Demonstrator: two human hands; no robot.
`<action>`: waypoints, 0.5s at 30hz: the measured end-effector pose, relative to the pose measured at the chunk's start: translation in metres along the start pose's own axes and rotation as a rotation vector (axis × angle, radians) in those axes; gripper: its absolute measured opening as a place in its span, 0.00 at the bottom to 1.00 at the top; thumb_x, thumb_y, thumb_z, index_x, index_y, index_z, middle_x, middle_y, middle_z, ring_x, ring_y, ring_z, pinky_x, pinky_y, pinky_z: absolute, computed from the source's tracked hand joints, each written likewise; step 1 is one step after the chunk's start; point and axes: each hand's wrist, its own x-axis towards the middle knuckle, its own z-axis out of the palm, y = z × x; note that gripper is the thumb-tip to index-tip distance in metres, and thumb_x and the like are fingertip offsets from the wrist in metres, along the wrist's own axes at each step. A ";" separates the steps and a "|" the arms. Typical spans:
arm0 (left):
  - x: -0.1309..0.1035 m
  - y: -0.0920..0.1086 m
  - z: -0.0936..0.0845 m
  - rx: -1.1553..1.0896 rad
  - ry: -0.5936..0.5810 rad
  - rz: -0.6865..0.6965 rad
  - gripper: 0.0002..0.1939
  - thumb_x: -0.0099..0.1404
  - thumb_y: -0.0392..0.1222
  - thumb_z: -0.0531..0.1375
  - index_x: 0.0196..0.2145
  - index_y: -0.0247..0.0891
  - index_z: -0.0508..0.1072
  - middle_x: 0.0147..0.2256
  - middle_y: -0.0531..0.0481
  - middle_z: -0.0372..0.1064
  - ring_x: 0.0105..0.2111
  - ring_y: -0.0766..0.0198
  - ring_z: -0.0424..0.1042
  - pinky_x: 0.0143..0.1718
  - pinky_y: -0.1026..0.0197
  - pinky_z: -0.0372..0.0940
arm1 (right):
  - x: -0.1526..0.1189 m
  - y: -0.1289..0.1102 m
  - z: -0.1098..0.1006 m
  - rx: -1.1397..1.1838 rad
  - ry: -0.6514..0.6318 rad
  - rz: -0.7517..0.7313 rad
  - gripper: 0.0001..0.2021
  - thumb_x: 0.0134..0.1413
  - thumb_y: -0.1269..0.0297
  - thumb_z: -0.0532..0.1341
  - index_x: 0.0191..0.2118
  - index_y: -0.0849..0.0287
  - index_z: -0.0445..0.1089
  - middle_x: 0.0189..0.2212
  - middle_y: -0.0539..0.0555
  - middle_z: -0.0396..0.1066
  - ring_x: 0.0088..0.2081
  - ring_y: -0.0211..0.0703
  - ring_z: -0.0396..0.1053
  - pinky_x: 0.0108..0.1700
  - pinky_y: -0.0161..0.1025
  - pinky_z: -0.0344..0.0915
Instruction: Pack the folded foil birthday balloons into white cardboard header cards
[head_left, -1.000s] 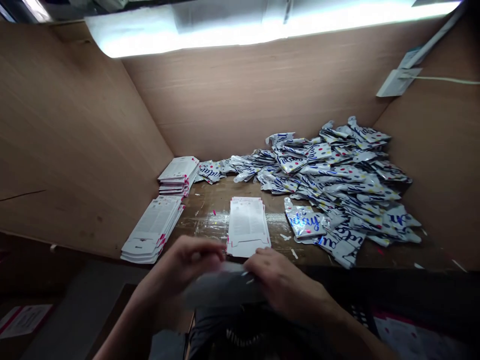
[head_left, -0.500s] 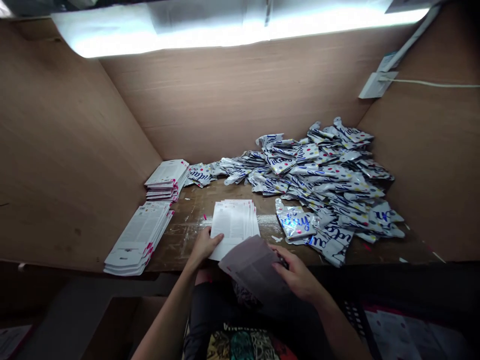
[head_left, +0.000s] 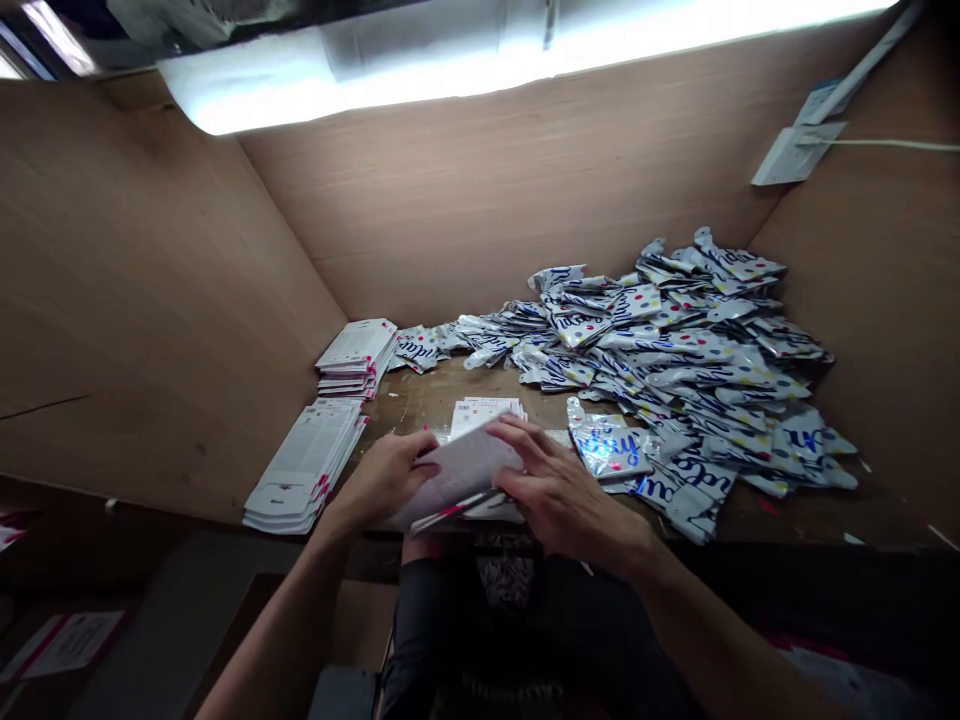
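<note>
Far left on the worktop [head_left: 405,405], a fanned stack of printed cards [head_left: 304,463] lies along the wooden wall, with a second card stack [head_left: 358,352] just behind it. Moving in, the left hand [head_left: 382,478] is closed on the left end of a white card packet [head_left: 463,470], thumb on top, tilting it above the near edge. Under it, the middle card pile [head_left: 487,409] peeks out. The right hand [head_left: 559,490] presses down on the packet's right side, fingers spread flat over it. Just beside that hand lies a shiny foil balloon [head_left: 607,445], and beyond it to the right the big foil balloon heap [head_left: 690,350] reaches the right wall.
</note>
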 end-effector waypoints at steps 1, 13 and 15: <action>-0.001 0.014 -0.010 0.032 -0.051 0.062 0.08 0.66 0.46 0.62 0.33 0.42 0.79 0.29 0.51 0.76 0.30 0.59 0.70 0.33 0.61 0.58 | 0.013 -0.003 -0.002 -0.047 -0.015 -0.036 0.11 0.66 0.78 0.57 0.43 0.58 0.74 0.69 0.63 0.59 0.70 0.62 0.55 0.68 0.62 0.57; -0.026 -0.031 0.001 -1.158 0.079 0.078 0.49 0.43 0.69 0.77 0.57 0.41 0.79 0.63 0.33 0.70 0.63 0.32 0.69 0.58 0.40 0.69 | 0.050 0.020 0.077 1.371 -0.289 0.369 0.19 0.54 0.49 0.71 0.41 0.59 0.73 0.32 0.51 0.73 0.31 0.42 0.69 0.36 0.38 0.66; -0.027 -0.034 0.028 -1.193 -0.003 0.173 0.44 0.40 0.66 0.79 0.50 0.39 0.82 0.66 0.32 0.66 0.68 0.29 0.61 0.63 0.39 0.65 | 0.048 0.004 0.116 1.616 -0.340 0.512 0.22 0.48 0.48 0.74 0.42 0.59 0.73 0.29 0.51 0.73 0.27 0.41 0.69 0.33 0.38 0.67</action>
